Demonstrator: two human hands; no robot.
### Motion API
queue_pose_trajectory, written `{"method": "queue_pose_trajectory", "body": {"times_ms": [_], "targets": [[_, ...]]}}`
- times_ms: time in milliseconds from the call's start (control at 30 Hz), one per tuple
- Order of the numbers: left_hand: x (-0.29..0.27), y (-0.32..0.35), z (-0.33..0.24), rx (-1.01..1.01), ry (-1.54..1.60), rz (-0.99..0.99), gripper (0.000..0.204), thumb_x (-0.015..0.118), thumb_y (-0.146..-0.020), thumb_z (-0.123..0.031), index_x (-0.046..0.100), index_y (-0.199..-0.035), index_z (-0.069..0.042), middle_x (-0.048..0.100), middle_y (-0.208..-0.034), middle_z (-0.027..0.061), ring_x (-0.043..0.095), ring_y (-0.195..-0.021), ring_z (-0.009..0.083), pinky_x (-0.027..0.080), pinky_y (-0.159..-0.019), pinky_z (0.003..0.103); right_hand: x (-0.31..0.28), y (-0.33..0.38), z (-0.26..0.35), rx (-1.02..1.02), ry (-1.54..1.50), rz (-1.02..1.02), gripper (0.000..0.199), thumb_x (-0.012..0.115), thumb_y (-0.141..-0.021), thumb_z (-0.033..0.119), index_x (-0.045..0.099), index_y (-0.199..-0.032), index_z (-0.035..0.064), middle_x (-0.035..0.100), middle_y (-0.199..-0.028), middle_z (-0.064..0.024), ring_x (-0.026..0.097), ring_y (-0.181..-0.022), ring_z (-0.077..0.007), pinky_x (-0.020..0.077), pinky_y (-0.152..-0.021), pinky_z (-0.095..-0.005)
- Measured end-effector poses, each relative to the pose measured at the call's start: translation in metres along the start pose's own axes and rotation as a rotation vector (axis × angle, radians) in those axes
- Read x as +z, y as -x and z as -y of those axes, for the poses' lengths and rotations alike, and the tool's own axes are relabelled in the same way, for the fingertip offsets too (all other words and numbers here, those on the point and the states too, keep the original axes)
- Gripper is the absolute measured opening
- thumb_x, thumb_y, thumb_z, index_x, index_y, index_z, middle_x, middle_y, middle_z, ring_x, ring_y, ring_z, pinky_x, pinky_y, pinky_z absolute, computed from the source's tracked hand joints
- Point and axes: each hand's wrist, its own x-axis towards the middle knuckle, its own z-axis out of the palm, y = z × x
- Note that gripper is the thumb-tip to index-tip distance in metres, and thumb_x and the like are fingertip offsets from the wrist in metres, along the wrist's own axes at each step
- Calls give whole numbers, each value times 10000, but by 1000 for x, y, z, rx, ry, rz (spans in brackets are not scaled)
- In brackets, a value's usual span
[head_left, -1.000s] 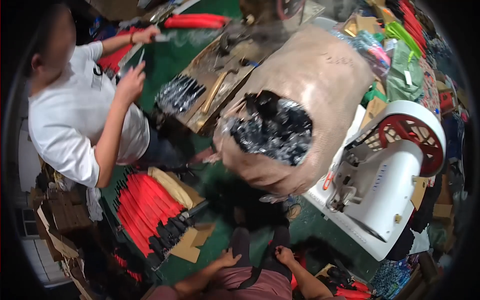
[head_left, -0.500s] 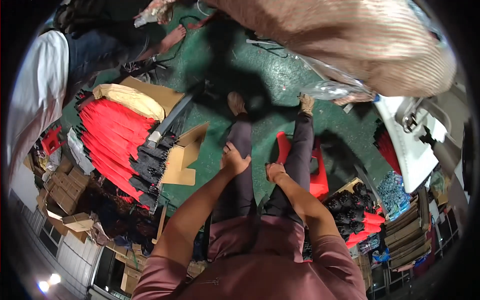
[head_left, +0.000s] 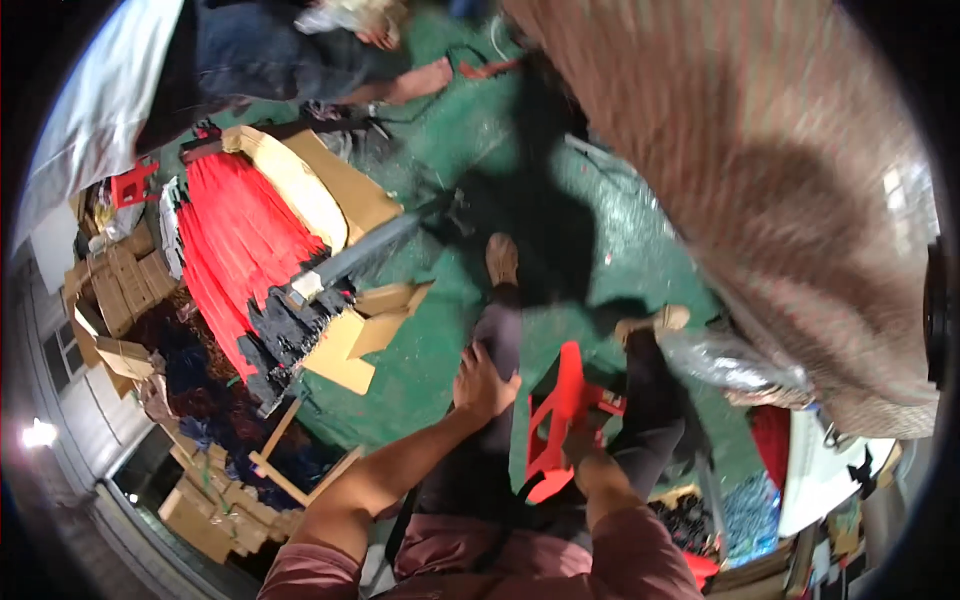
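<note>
My left hand (head_left: 485, 384) lies on my left leg (head_left: 497, 328) near the knee, fingers spread over the dark trousers. Between my legs stands a red plastic stool (head_left: 560, 420). My right hand (head_left: 588, 436) is over the stool's right side, next to my right thigh (head_left: 650, 440). It is dark and blurred, so its fingers and any grip on the stool cannot be made out. Both my feet, in tan footwear, are on the green floor.
At left, a carton (head_left: 345, 195) stands by a bundle of red and black pieces (head_left: 245, 220) beside a grey bar (head_left: 375, 243). Brown striped cloth (head_left: 760, 200) fills the upper right. A white table (head_left: 825, 470) is at right. A person's bare leg (head_left: 415, 82) shows at top left.
My view has turned and shifted. My right leg has swung outward to the right, uncovering the red stool. My right hand has moved off the knee to over the stool; the left stays on my leg.
</note>
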Motion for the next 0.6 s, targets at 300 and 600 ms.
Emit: {"method": "queue_pose_trajectory", "body": {"times_ms": [300,600], "targets": [[-6,-7,-6,4,63,28,850,794,-799,-416,373,-1380,41,512,-1328,292,599,-1181,473,529,-994,523,-3,-1,-5,-87,138,200,654,684,-865,578,669,-1268,64,680,-1305,-176,627,-1210,-390,465,-1094,-459],[-15,-9,-15,102,22,51,840,801,-796,-413,396,-1370,50,523,-1301,293,628,-1145,460,556,-964,503,15,-33,-57,-70,51,357,1012,742,-759,745,562,-1448,26,583,-1459,-216,502,-1387,-402,430,-1155,-413]]}}
